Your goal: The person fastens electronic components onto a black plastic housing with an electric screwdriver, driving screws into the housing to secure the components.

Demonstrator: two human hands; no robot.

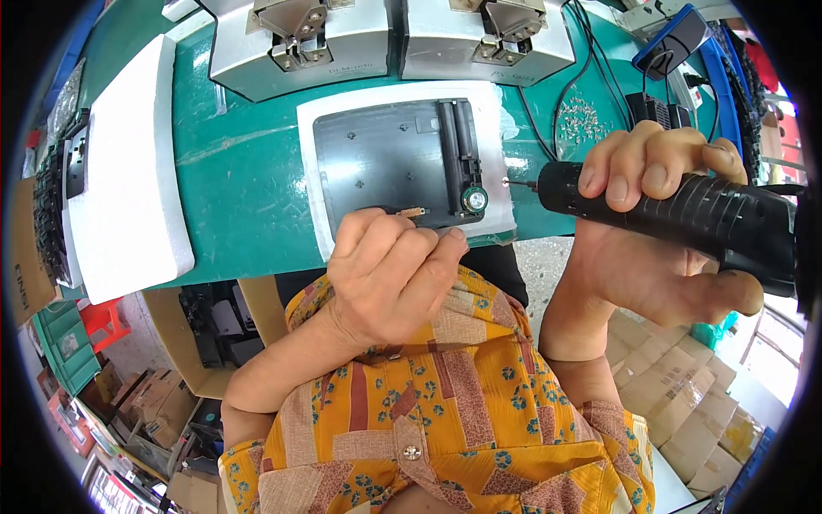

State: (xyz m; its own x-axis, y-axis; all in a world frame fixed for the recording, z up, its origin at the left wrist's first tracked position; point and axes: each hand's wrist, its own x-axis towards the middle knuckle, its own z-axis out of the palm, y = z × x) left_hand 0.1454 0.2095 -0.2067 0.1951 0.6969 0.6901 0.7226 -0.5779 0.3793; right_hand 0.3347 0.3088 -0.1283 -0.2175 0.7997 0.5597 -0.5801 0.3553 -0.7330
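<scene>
My right hand point(659, 171) is wrapped around a black electric screwdriver point(668, 206), held level with its bit toward the left. A small silvery screw point(506, 181) appears at the bit's tip. A black plastic housing point(377, 158) lies on a white foam pad point(306, 137); a ribbed black bar point(458, 128) runs along its right side, with a round silver-and-green part point(474, 200) at the near end. My left hand point(390, 274) is closed at the housing's near edge. A small brass-coloured piece point(413, 212) sticks out at its fingertips; the rest of that piece is hidden.
Two grey metal fixtures point(300, 51) stand at the back of the green table point(240, 188). Loose screws point(580, 120) lie scattered at the right, beside black cables point(556, 103). White foam point(128, 171) is at the left. Below the table stands a cardboard box point(184, 343) with black parts.
</scene>
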